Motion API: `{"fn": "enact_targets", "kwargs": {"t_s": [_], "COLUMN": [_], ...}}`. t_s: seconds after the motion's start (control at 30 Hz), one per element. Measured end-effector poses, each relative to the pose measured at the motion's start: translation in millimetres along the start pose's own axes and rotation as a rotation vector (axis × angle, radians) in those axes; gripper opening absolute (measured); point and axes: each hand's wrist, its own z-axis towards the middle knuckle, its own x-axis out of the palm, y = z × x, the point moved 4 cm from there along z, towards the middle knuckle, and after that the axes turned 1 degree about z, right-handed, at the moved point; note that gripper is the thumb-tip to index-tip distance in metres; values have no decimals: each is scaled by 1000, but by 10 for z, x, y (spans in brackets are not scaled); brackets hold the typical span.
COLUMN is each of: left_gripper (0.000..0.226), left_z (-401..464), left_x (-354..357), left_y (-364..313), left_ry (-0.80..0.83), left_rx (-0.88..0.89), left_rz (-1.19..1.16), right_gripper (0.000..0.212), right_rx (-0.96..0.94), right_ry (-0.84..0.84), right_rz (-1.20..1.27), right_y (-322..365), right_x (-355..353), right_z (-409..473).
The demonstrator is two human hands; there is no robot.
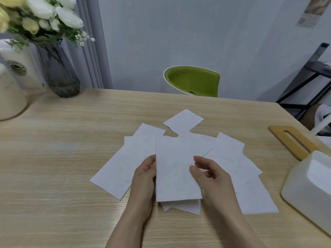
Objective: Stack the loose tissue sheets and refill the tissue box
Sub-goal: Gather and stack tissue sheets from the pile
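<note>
Both hands, left hand point(145, 173) and right hand point(208, 173), grip one tissue sheet point(176, 169) by its edges at centre frame; square it over the scattered sheets point(114, 173), keeping the pinch light.

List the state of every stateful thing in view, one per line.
tissue box: open, lid off
wooden lid: off, flat on the table beside the box
held tissue sheets: gripped by both hands
loose tissue sheets: fanned out, unstacked
left hand: gripping sheets
right hand: pinching sheets
</note>
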Motion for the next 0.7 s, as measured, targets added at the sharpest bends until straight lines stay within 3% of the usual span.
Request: {"fn": "enact_targets", "kwargs": {"t_s": [0.2, 0.3, 0.37, 0.43, 0.5, 0.6, 0.7], "left_gripper": [24, 32, 17, 25, 19, 21, 20], "left_z": [-1, -3, -11, -1, 25, 37, 57], "left_x": [0, -4, -1, -20, -54, -104, -130], "left_y": [-4, 10, 22, 56, 72, 56, 64], "left_ry": [-43, -28, 1, -3, -49, -123, -164], "left_rx": [43, 71, 76, 67, 88, 101, 100], "left_rz": [12, 61, 85, 137, 153, 141, 137], "right_gripper": [23, 16, 14, 11, 13, 36, 61], "right_rx": [129, 139, 130, 85, -22, -143, -79], "right_ry": [127, 97, 78, 43, -48, -214, -162], "right_rz": [174, 184, 152, 77, -115, -721, -996], "right_y": [-74, -88, -100, -106, -117, -137, -248], "right_x": [63, 86, 78, 35, -55, -192, -205], "right_z": [-75, -86, -60, -3, 94, 286, 486]}}
